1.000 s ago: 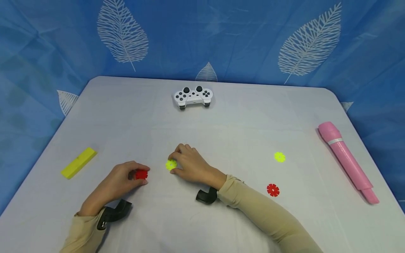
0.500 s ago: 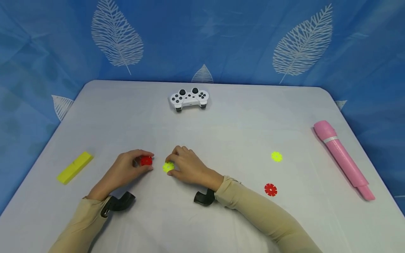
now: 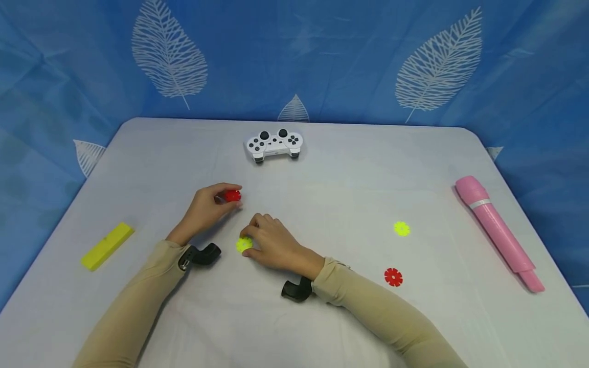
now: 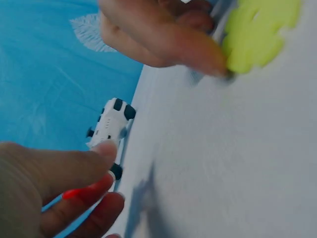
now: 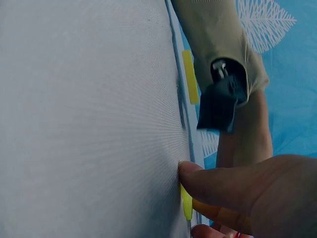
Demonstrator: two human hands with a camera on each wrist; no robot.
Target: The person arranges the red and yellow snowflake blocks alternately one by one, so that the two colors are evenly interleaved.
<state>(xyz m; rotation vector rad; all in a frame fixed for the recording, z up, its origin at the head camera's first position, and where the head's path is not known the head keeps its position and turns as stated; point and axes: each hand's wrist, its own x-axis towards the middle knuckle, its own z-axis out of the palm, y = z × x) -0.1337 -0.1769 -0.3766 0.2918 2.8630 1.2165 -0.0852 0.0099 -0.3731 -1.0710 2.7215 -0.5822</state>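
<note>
In the head view my left hand [image 3: 207, 205] grips a red notched plastic disc [image 3: 233, 196] between thumb and fingers. Only a sliver of that red disc [image 4: 78, 192] shows in the left wrist view. Nearer to me, my right hand [image 3: 274, 242] pinches a yellow-green notched disc [image 3: 244, 244] by its edge, close to the table. The right wrist view shows this yellow-green disc [image 5: 187, 203] nearly edge-on beneath the thumb. To the right lie a second yellow-green disc [image 3: 402, 228] and a second red disc [image 3: 393, 277], both flat and apart from the hands.
A white game controller [image 3: 274, 145] lies at the back of the white table [image 3: 340, 168]. A yellow block [image 3: 108, 246] lies at the left, a pink microphone-shaped object [image 3: 499, 232] at the right. Blue leaf-patterned cloth [image 3: 345, 61] hangs behind.
My left hand has carried the red disc away from me and to the right, past the right hand. The right hand has stayed almost still with the yellow-green disc. The head view has shifted slightly.
</note>
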